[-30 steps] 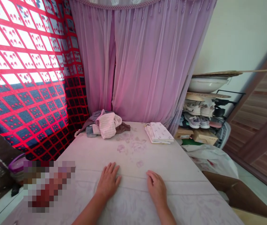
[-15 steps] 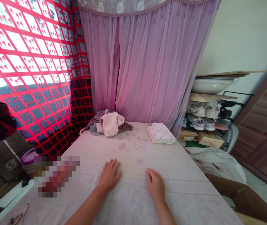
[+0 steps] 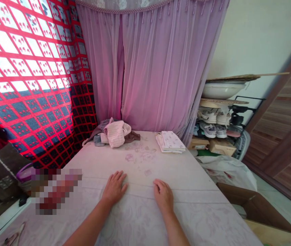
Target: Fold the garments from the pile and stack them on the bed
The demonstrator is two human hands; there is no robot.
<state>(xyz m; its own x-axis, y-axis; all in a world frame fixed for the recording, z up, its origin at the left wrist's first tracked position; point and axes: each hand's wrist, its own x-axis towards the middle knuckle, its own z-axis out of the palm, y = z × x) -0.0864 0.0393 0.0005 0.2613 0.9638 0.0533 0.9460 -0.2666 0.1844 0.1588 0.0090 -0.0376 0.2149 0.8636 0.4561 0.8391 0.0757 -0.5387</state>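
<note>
We are resting our left hand and right hand on the bed, grips wide and empty, below the folded cloths.

Sneakers sit on a rack beside lilac curtains.

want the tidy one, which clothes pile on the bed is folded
The white printed stack on the right is neatly folded; the pile to its left is crumpled.
</note>
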